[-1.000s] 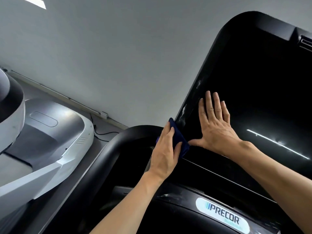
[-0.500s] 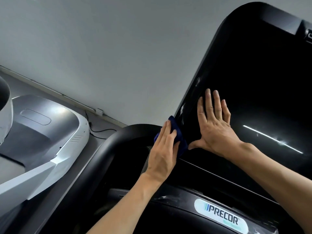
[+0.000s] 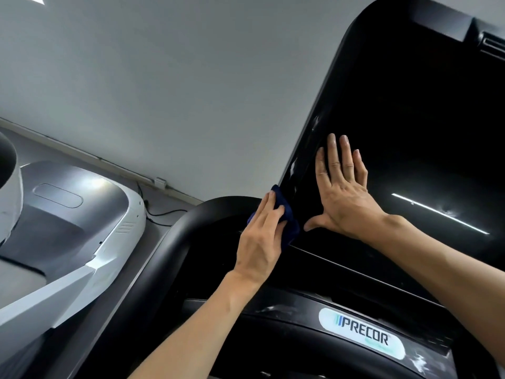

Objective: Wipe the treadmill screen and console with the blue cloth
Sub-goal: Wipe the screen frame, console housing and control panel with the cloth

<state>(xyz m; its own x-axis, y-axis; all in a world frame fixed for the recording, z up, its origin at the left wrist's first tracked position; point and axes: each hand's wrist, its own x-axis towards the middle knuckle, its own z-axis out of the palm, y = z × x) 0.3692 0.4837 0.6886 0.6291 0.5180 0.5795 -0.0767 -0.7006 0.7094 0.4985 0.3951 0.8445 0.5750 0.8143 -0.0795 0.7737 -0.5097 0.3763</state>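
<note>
Left of the screen (image 3: 410, 119) stands a white and grey machine (image 3: 82, 214), then a black handrail (image 3: 196, 214). The left hand (image 3: 259, 242) presses the blue cloth (image 3: 287, 222) against the screen's lower left corner, fingers straight and close together; the cloth lies under and just beyond those fingers, bunched at the screen's edge. The right hand (image 3: 344, 198) lies flat on the screen, fingers extended with the thumb spread, probably steadying the panel against the rubbing. Below the screen sits the console (image 3: 300, 310).
</note>
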